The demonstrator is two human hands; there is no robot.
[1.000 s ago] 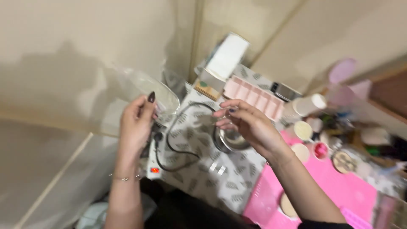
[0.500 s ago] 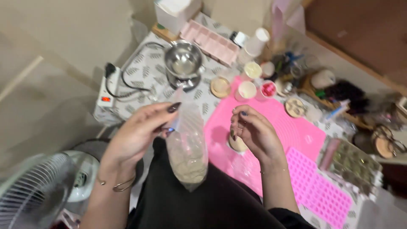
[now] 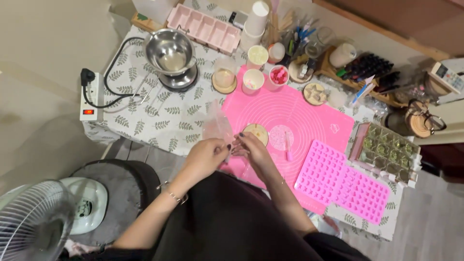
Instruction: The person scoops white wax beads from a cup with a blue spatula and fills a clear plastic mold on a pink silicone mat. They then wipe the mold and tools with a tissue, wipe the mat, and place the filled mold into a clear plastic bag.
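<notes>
Leaf-patterned cloth (image 3: 159, 121) covers the low table, crowded at the back with cups and a steel bowl (image 3: 170, 50), leaving bare room only near its front edge. Both hands meet there: left hand (image 3: 207, 155) and right hand (image 3: 251, 149) pinch a crinkly clear plastic bag (image 3: 216, 126) over the smooth pink silicone mat (image 3: 309, 116).

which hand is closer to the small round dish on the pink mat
Right. The right hand sits just left of the small round dish, almost touching its edge. The left hand is farther left, at the clear plastic bag, off the pink mat.
</notes>
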